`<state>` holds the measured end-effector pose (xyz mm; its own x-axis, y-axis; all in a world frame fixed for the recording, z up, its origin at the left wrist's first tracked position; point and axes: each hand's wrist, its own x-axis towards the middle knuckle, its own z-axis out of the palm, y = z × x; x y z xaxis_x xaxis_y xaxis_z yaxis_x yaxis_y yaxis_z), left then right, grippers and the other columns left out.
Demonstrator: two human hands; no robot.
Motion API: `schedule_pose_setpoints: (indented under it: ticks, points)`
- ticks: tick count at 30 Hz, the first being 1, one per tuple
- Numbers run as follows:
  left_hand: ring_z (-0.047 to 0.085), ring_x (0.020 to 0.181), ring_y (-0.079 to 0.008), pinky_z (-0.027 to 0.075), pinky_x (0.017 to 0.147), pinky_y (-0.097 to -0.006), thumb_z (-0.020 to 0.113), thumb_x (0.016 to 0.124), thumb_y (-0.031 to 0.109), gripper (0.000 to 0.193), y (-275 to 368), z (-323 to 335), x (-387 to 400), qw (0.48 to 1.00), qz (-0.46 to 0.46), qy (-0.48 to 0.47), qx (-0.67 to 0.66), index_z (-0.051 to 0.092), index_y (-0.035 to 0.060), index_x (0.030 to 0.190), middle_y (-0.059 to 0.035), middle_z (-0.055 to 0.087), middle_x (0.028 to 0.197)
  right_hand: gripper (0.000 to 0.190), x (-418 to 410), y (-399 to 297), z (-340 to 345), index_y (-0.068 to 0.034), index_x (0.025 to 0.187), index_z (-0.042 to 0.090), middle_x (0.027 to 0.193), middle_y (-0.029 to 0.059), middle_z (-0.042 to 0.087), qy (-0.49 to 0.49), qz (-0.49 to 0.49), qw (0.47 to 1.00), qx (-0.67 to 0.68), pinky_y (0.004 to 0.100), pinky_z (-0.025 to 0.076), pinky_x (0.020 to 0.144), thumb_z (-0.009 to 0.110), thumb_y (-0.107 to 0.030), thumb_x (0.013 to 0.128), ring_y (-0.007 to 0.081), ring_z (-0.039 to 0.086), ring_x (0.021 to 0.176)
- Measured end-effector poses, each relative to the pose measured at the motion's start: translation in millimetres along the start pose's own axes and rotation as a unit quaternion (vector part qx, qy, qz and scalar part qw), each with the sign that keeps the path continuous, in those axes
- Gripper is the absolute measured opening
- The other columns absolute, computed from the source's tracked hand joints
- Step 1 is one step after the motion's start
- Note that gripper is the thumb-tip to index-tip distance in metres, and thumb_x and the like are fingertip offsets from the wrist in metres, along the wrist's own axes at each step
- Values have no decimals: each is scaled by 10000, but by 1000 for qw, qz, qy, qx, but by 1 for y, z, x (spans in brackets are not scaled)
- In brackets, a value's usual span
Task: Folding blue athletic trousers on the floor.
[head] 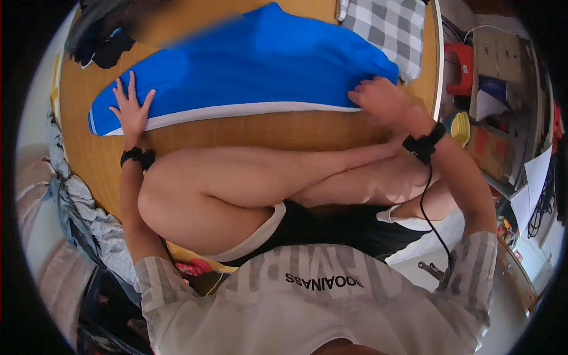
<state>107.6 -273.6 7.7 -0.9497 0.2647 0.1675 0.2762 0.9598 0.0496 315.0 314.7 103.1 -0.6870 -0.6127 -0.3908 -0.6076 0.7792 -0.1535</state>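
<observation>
A blue garment [266,71] lies spread lengthwise on the wooden surface [248,128] before me, with a white band along its near edge. Its left end is rounded and bears a thin white line. My left hand [132,108] rests flat on that end, fingers spread. At the other end, my right hand [379,95] touches the garment just above the white band. The fingers there are bent and the cloth beside them is creased; whether they pinch it is hidden. Both wrists wear black straps, and a cable runs from the right one.
My crossed legs [248,177] are close to the garment's near side. A folded grey-and-white checked cloth [384,31] touches its far right. Dark items [104,49] lie far left. Crumpled fabric [100,226] lines the left edge. Beyond the right edge are a red stool [459,69] and a yellow basket [460,128].
</observation>
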Motion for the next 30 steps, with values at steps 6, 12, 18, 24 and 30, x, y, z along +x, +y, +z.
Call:
schedule_pose_setpoints:
  ticks: [6, 12, 18, 24, 30]
  points:
    - [254, 1540, -430, 167, 1161, -745, 675, 914, 580, 767, 62, -20, 3, 991, 124, -3, -47, 415, 317, 1586, -120, 306, 1678, 403, 78, -31, -27, -86, 1119, 634, 1124, 96, 664, 68, 44, 993, 90, 428, 491, 923, 727, -412, 900, 292, 608, 1122]
    - [208, 1549, -450, 120, 1131, -794, 747, 811, 648, 918, 98, -14, -6, 990, 132, -34, -43, 397, 324, 1596, -144, 257, 1694, 846, 157, -50, 15, -237, 1564, 437, 1662, 103, 327, 291, 156, 938, 107, 500, 267, 1228, 663, -665, 870, 358, 308, 1519]
    - [179, 1557, -450, 81, 1150, -778, 759, 773, 689, 1013, 68, -19, -18, 993, 106, -33, -40, 360, 290, 1614, -206, 194, 1699, 926, 148, -46, 17, -315, 1594, 392, 1690, 86, 282, 274, 195, 940, 63, 614, 136, 1246, 633, -773, 827, 406, 225, 1549]
    - [156, 1566, -446, 70, 1176, -740, 736, 811, 671, 1030, -46, -28, -45, 999, -26, -41, 2, 280, 270, 1643, -227, 169, 1700, 890, 154, -50, 19, -320, 1600, 383, 1699, 71, 267, 264, 196, 942, 69, 599, 134, 1251, 622, -745, 856, 389, 215, 1558]
    - [252, 1537, -425, 122, 1204, -687, 653, 929, 544, 801, 8, -35, -42, 997, 81, -11, 4, 349, 271, 1618, -233, 252, 1663, 846, 148, -41, 25, -321, 1597, 388, 1697, 68, 273, 267, 201, 941, 57, 590, 131, 1254, 586, -739, 888, 383, 214, 1560]
